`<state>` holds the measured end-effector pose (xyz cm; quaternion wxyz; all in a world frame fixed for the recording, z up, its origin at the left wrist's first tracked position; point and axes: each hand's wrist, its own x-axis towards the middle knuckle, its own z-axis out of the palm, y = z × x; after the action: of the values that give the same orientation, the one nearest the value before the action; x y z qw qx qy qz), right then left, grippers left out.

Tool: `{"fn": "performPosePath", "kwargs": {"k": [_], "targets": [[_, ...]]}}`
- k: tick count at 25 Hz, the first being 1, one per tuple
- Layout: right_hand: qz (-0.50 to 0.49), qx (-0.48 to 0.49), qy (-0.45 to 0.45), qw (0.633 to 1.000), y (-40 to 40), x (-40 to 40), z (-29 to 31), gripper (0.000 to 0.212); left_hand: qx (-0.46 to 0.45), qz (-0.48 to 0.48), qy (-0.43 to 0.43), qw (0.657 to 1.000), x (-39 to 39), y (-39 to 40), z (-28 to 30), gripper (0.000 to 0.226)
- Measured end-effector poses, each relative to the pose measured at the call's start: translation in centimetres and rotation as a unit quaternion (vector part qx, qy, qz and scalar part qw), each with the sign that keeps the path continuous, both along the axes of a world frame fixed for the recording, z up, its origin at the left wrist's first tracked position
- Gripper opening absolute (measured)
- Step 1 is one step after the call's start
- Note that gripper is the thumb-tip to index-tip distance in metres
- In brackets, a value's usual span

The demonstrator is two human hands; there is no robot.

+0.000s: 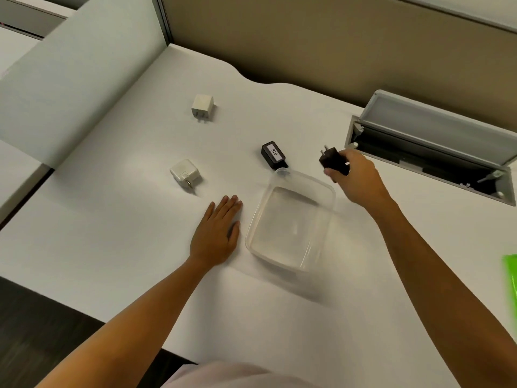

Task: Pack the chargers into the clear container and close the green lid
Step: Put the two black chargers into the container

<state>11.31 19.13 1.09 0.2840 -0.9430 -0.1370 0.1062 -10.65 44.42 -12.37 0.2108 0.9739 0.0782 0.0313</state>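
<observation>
Black charger (333,161) pinched in right hand (356,177), left hand (216,233) flat on white desk (112,219) beside clear container (291,222).

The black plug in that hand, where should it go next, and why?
Probably a short move down and inward, dropping the black plug into the clear container. The right hand already holds it just past the container's far corner, the container is open and empty, and three other chargers wait on the desk. The left hand rests flat beside it.

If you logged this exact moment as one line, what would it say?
right hand: holds black charger | left hand: flat on desk | clear container: empty | green lid: off
</observation>
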Motion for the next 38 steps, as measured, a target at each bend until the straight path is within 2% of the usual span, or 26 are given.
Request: {"fn": "performPosePath", "kwargs": {"k": [3,5,7,10,15,19,21,24,27,29,31,33,35,36,38], "targets": [[0.057,0.003,0.071,0.996,0.8,-7.1,1.7,0.045,-0.004,-0.002,0.006,1.000,0.1,0.0,0.0,0.054],[0.108,-0.045,0.151,0.982,2.1,-11.8,0.9,0.047,-0.004,-0.002,0.011,1.000,0.0,0.1,-0.1,0.055],[0.139,-0.105,0.195,0.965,3.4,-14.5,-0.6,0.044,-0.005,0.001,0.010,1.000,0.0,0.1,-0.2,0.056],[0.146,-0.164,0.187,0.958,4.1,-15.4,-1.7,0.041,-0.004,-0.001,-0.001,1.000,0.0,0.0,-0.2,0.056],[0.172,-0.235,0.192,0.937,4.2,-14.7,-2.5,0.047,-0.004,0.002,0.000,1.000,0.0,0.1,-0.3,0.056],[0.163,-0.217,0.208,0.940,4.3,-14.0,-2.5,0.038,-0.004,0.001,0.002,1.000,0.0,0.1,-0.3,0.056],[0.136,-0.163,0.198,0.957,4.6,-13.3,-1.9,0.033,-0.008,0.003,0.003,1.000,0.0,0.1,-0.4,0.055],[0.069,-0.051,0.120,0.989,5.3,-10.3,-0.2,0.027,-0.011,0.004,0.001,1.000,0.1,0.1,-0.2,0.054],[0.054,0.020,0.060,0.997,6.4,-5.1,0.7,0.021,-0.009,0.001,-0.002,1.000,0.0,0.0,-0.1,0.053],[0.071,0.021,0.036,0.997,7.5,-1.4,0.4,0.019,-0.009,0.003,-0.001,1.000,0.0,0.1,-0.1,0.054],[0.111,-0.017,0.013,0.994,8.7,2.0,-0.3,0.035,-0.011,0.005,0.001,1.000,0.0,0.1,-0.1,0.054],[0.208,-0.083,0.022,0.974,10.1,4.6,-1.1,0.063,-0.014,0.006,0.004,1.000,0.1,0.1,-0.3,0.054],[0.337,-0.177,0.009,0.925,11.5,6.5,-2.0,0.085,-0.019,0.010,0.005,1.000,0.1,0.1,-0.3,0.055],[0.397,-0.221,-0.020,0.890,12.1,7.2,-2.5,0.090,-0.020,0.011,0.005,1.000,0.1,0.2,-0.4,0.055],[0.476,-0.282,-0.092,0.828,13.0,8.2,-3.5,0.087,-0.020,0.012,0.004,1.000,0.1,0.1,-0.5,0.055]]}}
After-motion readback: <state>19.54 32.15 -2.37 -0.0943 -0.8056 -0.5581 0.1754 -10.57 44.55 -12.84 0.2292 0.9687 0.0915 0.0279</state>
